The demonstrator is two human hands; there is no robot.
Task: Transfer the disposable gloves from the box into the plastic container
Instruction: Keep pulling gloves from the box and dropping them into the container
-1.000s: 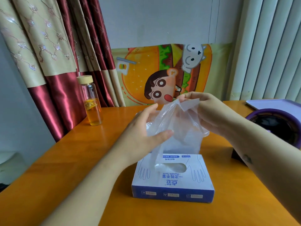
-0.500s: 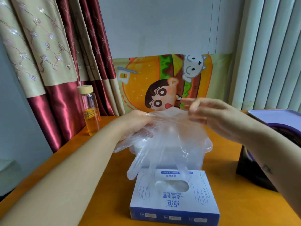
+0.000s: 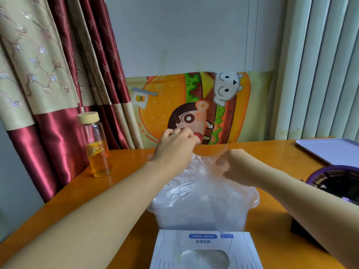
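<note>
A blue and white glove box (image 3: 206, 249) lies at the table's near edge, clear plastic showing in its oval opening. Behind it stands a translucent plastic container (image 3: 250, 199), its inside covered by crumpled clear disposable gloves (image 3: 196, 183). My left hand (image 3: 174, 150) is above the container's far side, fingers curled and pinching the glove film. My right hand (image 3: 235, 166) grips the same film at the container's right side. The film stretches between both hands and drapes down into the container.
A glass bottle (image 3: 97, 150) with yellow liquid and a cork lid stands at the left by the curtain. A purple-rimmed black device (image 3: 334, 183) sits at the right edge, a lilac tray (image 3: 330, 152) behind it. A cartoon poster leans on the wall.
Both hands have lowered and moved forward with the gloves, from above the box to over the container. The view has tilted up, so the box sits lower in frame.
</note>
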